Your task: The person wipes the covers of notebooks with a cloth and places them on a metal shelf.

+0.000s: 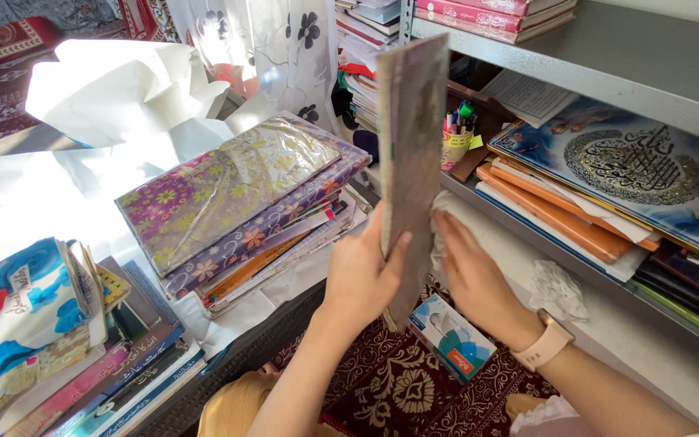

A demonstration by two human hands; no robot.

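Two hands were seen raised around one thin, brownish book [411, 154], which was held edge-on to the camera between the table and the shelf. Its long axis ran almost upright, the top leaning slightly right toward the grey metal shelf [576, 77], the lower end pointing down at the patterned red carpet [398, 388]. The left hand [359, 275] was closed on the book's lower left face, thumb laid across the near edge. The right hand [472, 271] was pressed flat against the opposite face with a white cloth [445, 212] under its fingers; how tightly the cloth was gripped could not be told. Little room was left beside the book: a stack of flower-wrapped books [236, 190] lay just to its left, a pen cup [456, 146] just to its right. Open space was left below, where a tissue box [451, 336] lay on the carpet.
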